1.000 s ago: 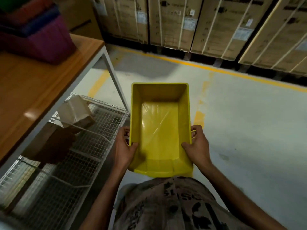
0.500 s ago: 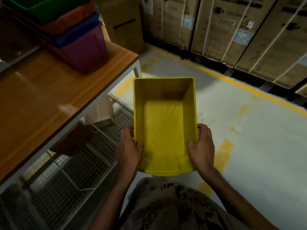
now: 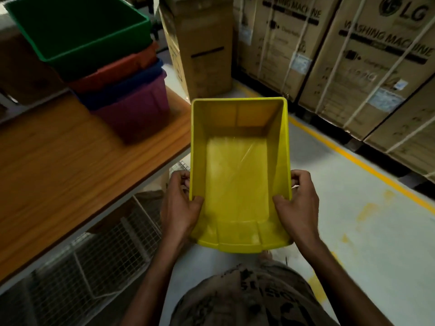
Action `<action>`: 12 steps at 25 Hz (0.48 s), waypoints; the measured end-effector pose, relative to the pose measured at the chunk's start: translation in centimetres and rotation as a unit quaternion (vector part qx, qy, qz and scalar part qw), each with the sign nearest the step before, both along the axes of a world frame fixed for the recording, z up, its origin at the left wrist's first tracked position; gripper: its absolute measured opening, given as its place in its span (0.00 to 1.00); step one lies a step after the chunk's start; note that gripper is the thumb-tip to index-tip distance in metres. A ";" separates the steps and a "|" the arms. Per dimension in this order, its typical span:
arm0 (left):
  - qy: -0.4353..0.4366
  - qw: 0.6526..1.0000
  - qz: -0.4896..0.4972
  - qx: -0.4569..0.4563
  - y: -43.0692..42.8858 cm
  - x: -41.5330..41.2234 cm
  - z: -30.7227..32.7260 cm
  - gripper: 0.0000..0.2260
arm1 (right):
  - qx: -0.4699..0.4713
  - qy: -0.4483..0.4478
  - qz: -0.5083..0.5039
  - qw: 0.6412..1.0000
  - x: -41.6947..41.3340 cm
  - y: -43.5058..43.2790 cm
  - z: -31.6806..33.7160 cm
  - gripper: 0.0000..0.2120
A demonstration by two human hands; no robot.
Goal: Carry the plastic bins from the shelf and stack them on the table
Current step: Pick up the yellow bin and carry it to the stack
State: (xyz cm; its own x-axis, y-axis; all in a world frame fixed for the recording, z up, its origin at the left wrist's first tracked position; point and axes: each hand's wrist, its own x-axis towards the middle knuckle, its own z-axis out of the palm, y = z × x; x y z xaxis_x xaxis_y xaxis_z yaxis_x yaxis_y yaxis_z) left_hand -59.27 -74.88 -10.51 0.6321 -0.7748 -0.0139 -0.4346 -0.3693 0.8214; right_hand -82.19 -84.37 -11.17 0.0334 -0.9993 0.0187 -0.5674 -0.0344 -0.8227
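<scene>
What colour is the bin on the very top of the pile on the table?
Green. The top bin shows best in the head view, above red, blue and purple ones.

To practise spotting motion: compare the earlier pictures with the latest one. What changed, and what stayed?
The yellow bin has been carried closer to the table; the stacked bins there, green bin on top, have come into view. Unchanged: left hand and right hand grip its sides.

Warehouse: strapped washing-machine cartons
</scene>
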 end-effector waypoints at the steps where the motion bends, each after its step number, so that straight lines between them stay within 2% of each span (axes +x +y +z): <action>1: 0.014 1.000 0.007 -0.021 -1.1 -0.1 0.7 0.23 | -0.002 -0.008 0.010 1.000 0.2 -1.8 0.6 0.25; 8: 0.043 0.986 0.111 -0.119 -7.4 -1.1 6.1 0.25 | 0.014 -0.076 0.141 0.987 1.5 -14.1 5.4 0.24; 12: 0.027 0.977 0.166 -0.130 -8.3 -1.8 9.0 0.27 | 0.023 -0.105 0.212 0.971 2.4 -17.9 8.0 0.23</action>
